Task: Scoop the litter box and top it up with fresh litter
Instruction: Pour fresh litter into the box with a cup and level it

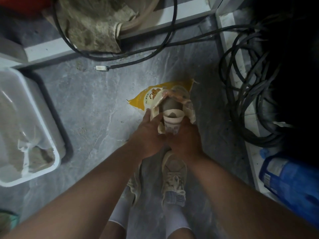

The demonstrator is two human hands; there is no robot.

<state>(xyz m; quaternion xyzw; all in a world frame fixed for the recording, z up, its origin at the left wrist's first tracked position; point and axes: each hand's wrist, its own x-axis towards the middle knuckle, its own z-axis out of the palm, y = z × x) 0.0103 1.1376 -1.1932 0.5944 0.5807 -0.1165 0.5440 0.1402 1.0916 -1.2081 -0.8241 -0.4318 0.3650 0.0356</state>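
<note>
Our right hand (pixel 185 135) grips a paper cup (pixel 172 120) at the litter bag (pixel 148 99) mouth, left hand (pixel 148 133) pinching it open; cables (pixel 245 100) crowd right, litter box (pixel 25 118) left.

Floor (pixel 96 104): grey stone-look tile, smooth, dusty.
Litter bag (pixel 143 99): glossy yellow plastic film, crinkled, on the floor.
Cup (pixel 171 122): printed paper (matt), at the bag's mouth.
Litter box (pixel 34 121): smooth white plastic, left of the bag.
Cables (pixel 245 107): matt black rubbery sheath, right of the bag.
Shoes (pixel 174 176): woven cloth, grubby, below the bag.
</note>
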